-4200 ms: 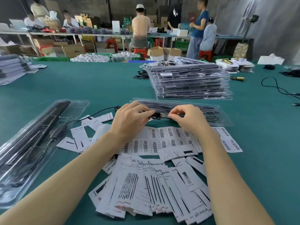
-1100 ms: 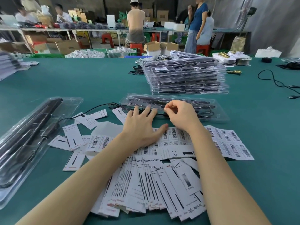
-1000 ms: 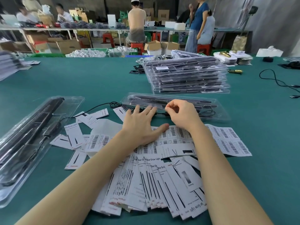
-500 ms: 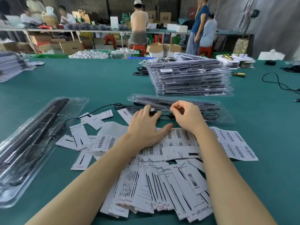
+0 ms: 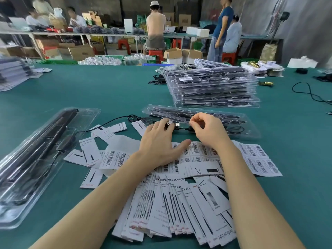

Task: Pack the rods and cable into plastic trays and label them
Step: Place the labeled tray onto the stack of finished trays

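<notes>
A clear plastic tray (image 5: 249,129) holding black rods (image 5: 181,114) lies across the green table just beyond my hands. A black cable (image 5: 111,121) snakes in from the left to the tray's near edge, ending in a USB plug (image 5: 177,125). My left hand (image 5: 159,142) lies with fingers stretched out, fingertips pressing on the cable's black connector, palm over the barcode labels (image 5: 258,159). To its right, my right hand (image 5: 210,130) has curled fingers and pinches the cable at the tray's near edge. The tray's lid state is unclear.
A second clear tray (image 5: 86,117) with dark rods lies at the left. A tall stack of packed trays (image 5: 212,88) stands behind. Printed paper cards (image 5: 179,203) fan out near me. Another black cable (image 5: 305,90) lies far right. People work at benches behind.
My left hand has slid a little forward, so its fingertips now rest on the cable's connector. My right hand keeps its pinch at the tray's edge.
</notes>
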